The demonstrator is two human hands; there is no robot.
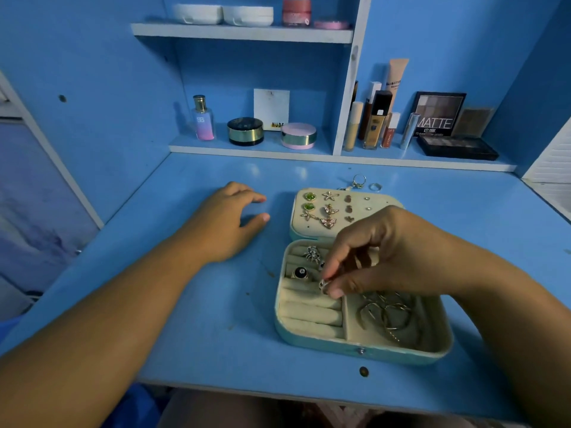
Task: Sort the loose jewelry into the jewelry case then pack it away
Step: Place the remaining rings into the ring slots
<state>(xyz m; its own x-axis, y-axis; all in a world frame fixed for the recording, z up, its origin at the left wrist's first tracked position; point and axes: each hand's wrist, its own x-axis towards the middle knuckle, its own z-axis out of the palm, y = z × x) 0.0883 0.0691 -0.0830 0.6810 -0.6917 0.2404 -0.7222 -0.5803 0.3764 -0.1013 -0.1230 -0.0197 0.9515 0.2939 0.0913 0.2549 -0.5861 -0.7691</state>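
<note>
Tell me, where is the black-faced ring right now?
In the head view, the black-faced ring sits in the ring rolls at the left of the open jewelry case, just left of the right hand, which pinches a small silver ring.

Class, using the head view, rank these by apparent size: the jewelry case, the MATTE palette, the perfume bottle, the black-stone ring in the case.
1. jewelry case
2. MATTE palette
3. perfume bottle
4. black-stone ring
The case lies nearer, which enlarges it.
</note>
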